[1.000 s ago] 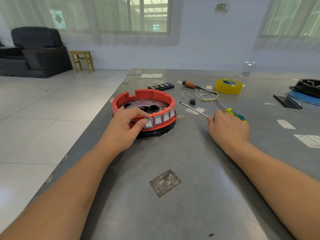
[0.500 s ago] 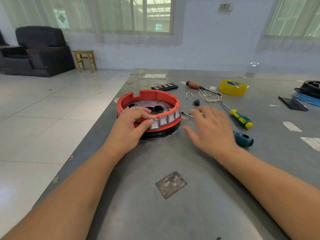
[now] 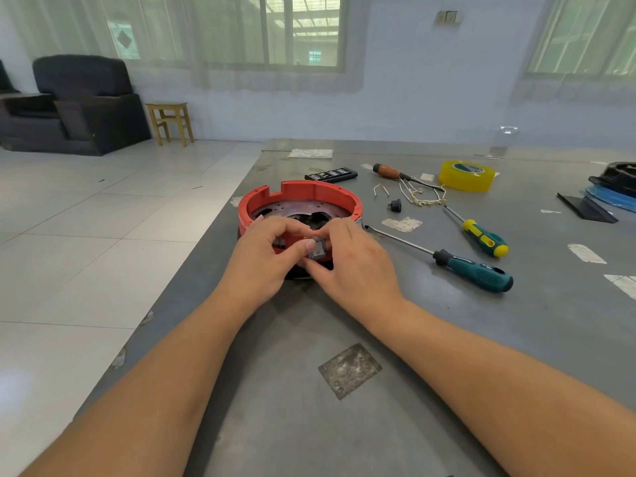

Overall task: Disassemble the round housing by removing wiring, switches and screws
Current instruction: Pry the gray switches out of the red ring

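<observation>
The round red housing (image 3: 309, 196) sits on the grey table (image 3: 344, 425), with a dark plate inside and grey switches set in its near wall. My left hand (image 3: 265, 259) grips the near rim, thumb against a grey switch (image 3: 317, 252). My right hand (image 3: 354, 266) meets it from the right, its fingers curled round the same switch and hiding the other switches. A teal-handled screwdriver (image 3: 473, 271) lies loose just right of my right hand. Removed white wires (image 3: 418, 196) and a small black part (image 3: 395, 205) lie behind the housing.
A green-yellow screwdriver (image 3: 481, 235), a wooden-handled tool (image 3: 389, 171), a yellow tape roll (image 3: 466, 175) and a black bit case (image 3: 331, 174) lie at the back. Black and blue parts (image 3: 612, 191) sit at the far right. The table's left edge drops to tiled floor.
My right hand let go of the teal screwdriver, which now lies on the table, and moved left to the housing's near wall. My left hand stayed on the rim.
</observation>
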The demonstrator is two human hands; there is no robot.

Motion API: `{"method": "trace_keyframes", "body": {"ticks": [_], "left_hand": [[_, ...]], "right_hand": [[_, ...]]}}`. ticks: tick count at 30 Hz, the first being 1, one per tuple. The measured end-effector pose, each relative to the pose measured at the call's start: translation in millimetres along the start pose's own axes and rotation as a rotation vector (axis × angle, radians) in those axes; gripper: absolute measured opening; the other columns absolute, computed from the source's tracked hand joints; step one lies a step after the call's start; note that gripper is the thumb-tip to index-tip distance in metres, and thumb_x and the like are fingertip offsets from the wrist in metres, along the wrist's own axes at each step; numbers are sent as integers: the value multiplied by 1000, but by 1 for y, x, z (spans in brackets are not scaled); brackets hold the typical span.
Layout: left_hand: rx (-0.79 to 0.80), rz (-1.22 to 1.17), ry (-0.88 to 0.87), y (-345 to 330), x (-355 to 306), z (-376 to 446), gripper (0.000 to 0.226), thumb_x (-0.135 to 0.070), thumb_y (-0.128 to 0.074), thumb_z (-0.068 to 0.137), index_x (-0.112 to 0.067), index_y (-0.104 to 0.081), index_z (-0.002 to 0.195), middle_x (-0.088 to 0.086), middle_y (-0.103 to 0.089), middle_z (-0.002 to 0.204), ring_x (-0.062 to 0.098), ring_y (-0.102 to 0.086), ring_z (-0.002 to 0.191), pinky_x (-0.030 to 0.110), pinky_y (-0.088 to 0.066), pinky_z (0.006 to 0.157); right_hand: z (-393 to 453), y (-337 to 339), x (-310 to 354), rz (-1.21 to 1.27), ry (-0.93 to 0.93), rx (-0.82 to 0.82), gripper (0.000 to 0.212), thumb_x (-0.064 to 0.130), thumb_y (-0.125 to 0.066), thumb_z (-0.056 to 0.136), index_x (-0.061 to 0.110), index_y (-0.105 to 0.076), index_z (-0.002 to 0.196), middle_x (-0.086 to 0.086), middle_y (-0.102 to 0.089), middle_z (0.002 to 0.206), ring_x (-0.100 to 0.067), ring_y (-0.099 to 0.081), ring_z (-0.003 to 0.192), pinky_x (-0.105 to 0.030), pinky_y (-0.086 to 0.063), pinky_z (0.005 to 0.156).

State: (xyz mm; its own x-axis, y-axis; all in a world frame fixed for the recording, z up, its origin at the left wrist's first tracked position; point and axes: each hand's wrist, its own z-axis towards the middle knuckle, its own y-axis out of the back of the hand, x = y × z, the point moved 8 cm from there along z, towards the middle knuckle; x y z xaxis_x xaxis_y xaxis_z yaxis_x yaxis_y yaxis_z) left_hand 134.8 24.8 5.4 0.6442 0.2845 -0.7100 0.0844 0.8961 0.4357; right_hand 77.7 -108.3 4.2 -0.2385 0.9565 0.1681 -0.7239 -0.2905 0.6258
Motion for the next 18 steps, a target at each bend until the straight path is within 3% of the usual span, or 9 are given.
{"method": "trace_keyframes", "body": {"ticks": [3, 6, 9, 15, 18], "left_hand": [[-20, -6, 34, 2, 1, -2, 19, -22, -62, 104, -38, -70, 109, -26, -67, 110, 5, -59, 116, 38, -50, 105], [11, 89, -58, -1, -7, -4, 28, -11, -57, 105, -29, -72, 121, -26, -63, 119, 10, -53, 128, 40, -41, 115], [46, 161, -123, -6, -13, -5, 33, -5, -60, 101, -22, -73, 126, -19, -64, 127, 16, -41, 142, 39, -29, 123], [81, 141, -209, -12, -25, -11, 37, -23, -73, 97, -45, -64, 125, -35, -60, 128, 3, -34, 143, 8, -23, 112], [96, 141, -218, -13, -30, -12, 34, -39, -73, 93, -49, -62, 124, -38, -58, 128, -1, -37, 141, 4, -24, 108]], "right_hand": [[-4, 1, -6, 135, -57, 25, 35, 41, -74, 83, 20, -54, 102, 7, -56, 93, -13, -55, 82, -31, -49, 67], [-8, 8, -14, 326, -112, -3, 35, 33, -76, 84, 24, -55, 110, 15, -53, 95, -2, -52, 82, -19, -47, 72], [-10, 18, -19, 478, -166, -32, 33, 34, -75, 86, 31, -56, 112, 15, -59, 95, -4, -59, 83, -14, -47, 71], [-16, 26, -25, 687, -320, 17, 18, 43, -68, 92, 32, -62, 105, 17, -70, 92, -5, -68, 86, -15, -52, 71], [-18, 27, -25, 770, -344, 52, 13, 37, -69, 94, 28, -64, 103, 16, -72, 89, -4, -70, 84, -13, -51, 71]]}}
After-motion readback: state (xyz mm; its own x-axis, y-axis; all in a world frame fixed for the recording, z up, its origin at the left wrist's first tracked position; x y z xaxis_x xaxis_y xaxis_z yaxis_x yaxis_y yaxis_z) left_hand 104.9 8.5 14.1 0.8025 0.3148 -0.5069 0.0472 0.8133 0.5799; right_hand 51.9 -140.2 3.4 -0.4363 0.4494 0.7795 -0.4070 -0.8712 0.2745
